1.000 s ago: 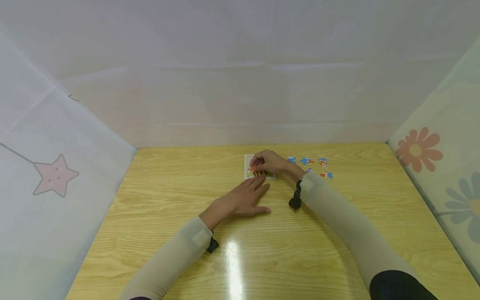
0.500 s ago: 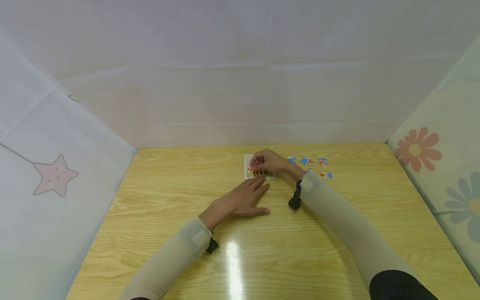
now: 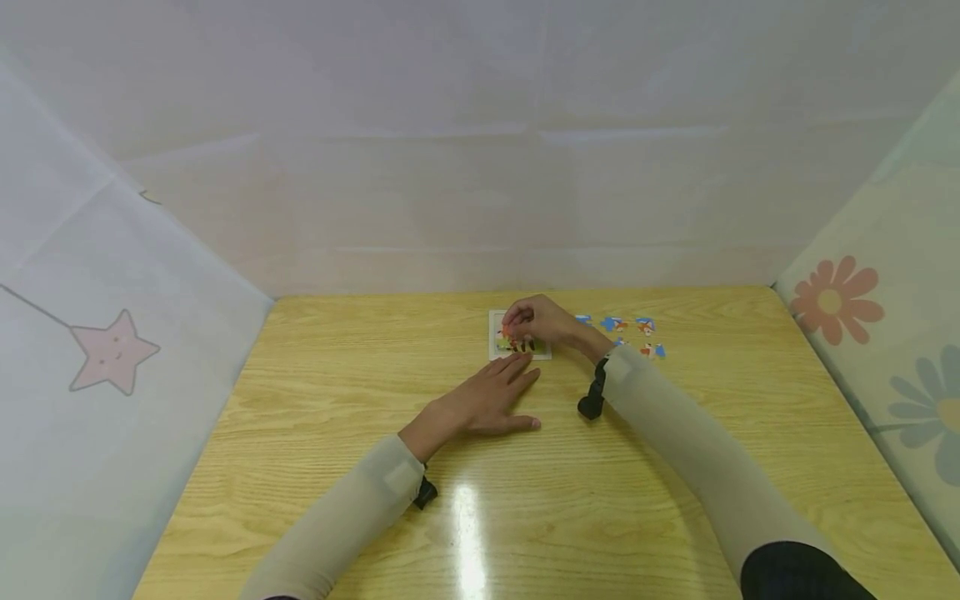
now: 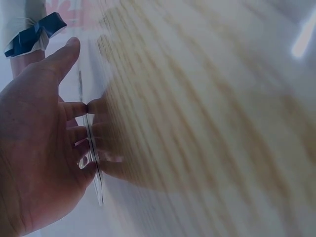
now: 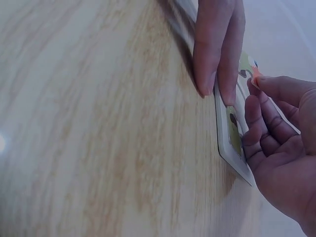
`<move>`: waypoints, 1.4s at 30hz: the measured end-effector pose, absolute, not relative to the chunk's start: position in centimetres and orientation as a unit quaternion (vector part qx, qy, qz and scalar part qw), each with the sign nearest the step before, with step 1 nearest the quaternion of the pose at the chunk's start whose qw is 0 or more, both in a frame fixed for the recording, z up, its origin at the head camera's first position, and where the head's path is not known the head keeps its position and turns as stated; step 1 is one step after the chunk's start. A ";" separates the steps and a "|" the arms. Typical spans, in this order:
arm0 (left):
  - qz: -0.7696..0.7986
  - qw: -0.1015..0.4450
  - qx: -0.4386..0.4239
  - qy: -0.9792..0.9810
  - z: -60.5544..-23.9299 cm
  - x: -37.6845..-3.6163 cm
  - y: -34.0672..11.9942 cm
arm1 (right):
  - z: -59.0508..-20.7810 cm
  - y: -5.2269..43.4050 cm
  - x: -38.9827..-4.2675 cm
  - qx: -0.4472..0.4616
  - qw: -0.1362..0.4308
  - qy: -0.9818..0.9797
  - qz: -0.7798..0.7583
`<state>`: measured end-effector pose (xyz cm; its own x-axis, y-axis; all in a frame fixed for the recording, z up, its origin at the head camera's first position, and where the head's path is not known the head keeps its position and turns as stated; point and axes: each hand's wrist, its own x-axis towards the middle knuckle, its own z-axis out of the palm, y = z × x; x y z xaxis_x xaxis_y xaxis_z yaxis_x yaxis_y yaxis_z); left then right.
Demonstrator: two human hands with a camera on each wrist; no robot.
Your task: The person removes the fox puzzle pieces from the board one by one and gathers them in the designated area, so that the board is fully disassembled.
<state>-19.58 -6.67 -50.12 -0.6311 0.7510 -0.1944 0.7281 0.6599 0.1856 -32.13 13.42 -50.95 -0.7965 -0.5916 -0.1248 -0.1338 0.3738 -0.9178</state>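
A small jigsaw board with a white rim lies toward the table's far side, partly filled with a coloured picture. My right hand is over it, covering its upper right part. Between thumb and index finger it pinches an orange puzzle piece, just above the board's surface as far as the right wrist view shows. My left hand lies palm down with fingers spread. Its fingertips touch the board's near edge, and in the right wrist view two fingers rest on that rim.
Several loose puzzle pieces, blue, orange and white, lie on the wooden table to the right of the board, partly behind my right wrist. A pale cloth wall stands along the table's far edge, with others at both sides.
My right hand has risen slightly and shifted a little to the right with the orange puzzle piece, so more green of the board shows. My left hand has stayed in place.
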 end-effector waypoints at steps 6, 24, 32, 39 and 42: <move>0.043 0.132 0.407 0.903 -50.2 -19.6 -6.6 | -50.6 14.0 -32.0 -0.221 0.203 0.809 -0.506; 0.042 0.145 0.399 0.904 -50.4 -19.9 -6.7 | -49.4 18.6 -30.7 -0.220 0.193 0.807 -0.513; 0.048 0.151 0.396 0.904 -50.5 -19.9 -6.9 | -49.3 21.1 -29.3 -0.218 0.204 0.810 -0.505; 0.053 0.142 0.402 0.903 -50.5 -19.8 -6.9 | -49.3 23.0 -28.3 -0.217 0.194 0.822 -0.489; 0.052 0.139 0.404 0.903 -50.5 -19.8 -6.9 | -49.3 23.7 -27.7 -0.221 0.185 0.828 -0.480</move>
